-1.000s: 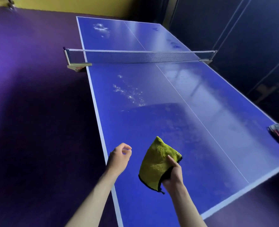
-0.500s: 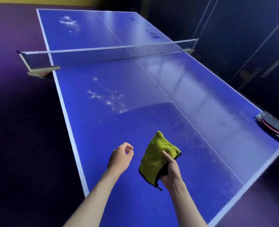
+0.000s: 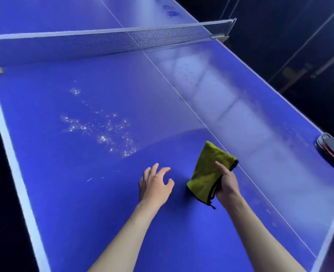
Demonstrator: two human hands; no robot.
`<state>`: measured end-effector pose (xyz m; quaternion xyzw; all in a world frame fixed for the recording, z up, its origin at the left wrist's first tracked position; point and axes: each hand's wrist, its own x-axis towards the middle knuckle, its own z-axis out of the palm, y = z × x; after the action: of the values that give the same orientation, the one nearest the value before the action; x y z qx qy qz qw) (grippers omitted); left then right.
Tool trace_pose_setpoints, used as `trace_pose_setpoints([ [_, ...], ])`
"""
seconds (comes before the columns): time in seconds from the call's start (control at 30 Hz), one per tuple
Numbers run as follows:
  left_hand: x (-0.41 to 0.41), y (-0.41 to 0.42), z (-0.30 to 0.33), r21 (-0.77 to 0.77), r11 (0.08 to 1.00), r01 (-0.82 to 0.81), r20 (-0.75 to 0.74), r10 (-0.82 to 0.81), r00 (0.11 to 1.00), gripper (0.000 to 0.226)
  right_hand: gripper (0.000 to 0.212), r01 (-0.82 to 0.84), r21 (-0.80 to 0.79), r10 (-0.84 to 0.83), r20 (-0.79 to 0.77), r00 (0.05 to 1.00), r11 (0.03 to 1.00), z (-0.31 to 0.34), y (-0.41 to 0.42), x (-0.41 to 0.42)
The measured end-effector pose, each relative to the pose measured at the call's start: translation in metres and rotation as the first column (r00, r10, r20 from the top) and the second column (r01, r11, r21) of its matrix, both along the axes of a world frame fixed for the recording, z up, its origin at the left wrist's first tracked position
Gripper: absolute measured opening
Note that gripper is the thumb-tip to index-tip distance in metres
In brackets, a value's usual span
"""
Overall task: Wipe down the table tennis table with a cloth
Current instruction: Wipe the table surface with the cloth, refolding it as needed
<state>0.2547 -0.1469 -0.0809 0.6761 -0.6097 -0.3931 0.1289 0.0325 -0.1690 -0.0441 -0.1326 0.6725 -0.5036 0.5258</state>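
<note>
Nearest me, my left hand (image 3: 155,186) hangs over the blue table (image 3: 83,193) with its fingers spread loose and nothing in them; whether the palm touches the surface I cannot tell. Just beside it, my right hand (image 3: 226,183) grips the folded yellow-green cloth (image 3: 206,173), thumb pressed across its face and the other fingers curled behind, held up above the table close to the white centre line (image 3: 182,97). The cloth looks soft, light and floppy, so I judge it will bunch unless I lay it flat under an open palm; holding it by the folded side keeps the layers together. Farther out towards the left edge lies a scatter of shining droplets (image 3: 103,130), probably the first patch to wipe. At the right edge lies a dark paddle (image 3: 333,152). Beyond, the net (image 3: 103,44) crosses the table.
</note>
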Motion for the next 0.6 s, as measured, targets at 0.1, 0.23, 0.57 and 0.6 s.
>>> trace_pose_setpoints([
  [0.1, -0.009, -0.03, -0.028, 0.025, 0.987, 0.16, 0.201, -0.162, 0.966, 0.058, 0.018, 0.083, -0.074, -0.092, -0.126, 0.988, 0.994, -0.005, -0.052, -0.026],
  [0.23, -0.02, -0.021, -0.07, 0.019, 0.973, 0.231, 0.358, -0.222, 0.907, 0.061, 0.008, 0.232, -0.21, -0.286, -0.28, 0.917, 0.95, -0.008, -0.127, -0.061],
  [0.57, -0.015, -0.02, -0.094, -0.086, 0.965, 0.247, 0.402, -0.193, 0.895, 0.063, 0.041, -0.268, 0.219, 0.315, -0.862, 0.398, 0.938, -0.069, -0.241, -0.127],
  [0.6, -0.014, -0.021, -0.095, -0.103, 0.964, 0.244, 0.401, -0.184, 0.898, 0.064, 0.049, -0.324, 0.29, 0.393, -0.863, 0.319, 0.9, -0.083, -0.243, -0.121],
])
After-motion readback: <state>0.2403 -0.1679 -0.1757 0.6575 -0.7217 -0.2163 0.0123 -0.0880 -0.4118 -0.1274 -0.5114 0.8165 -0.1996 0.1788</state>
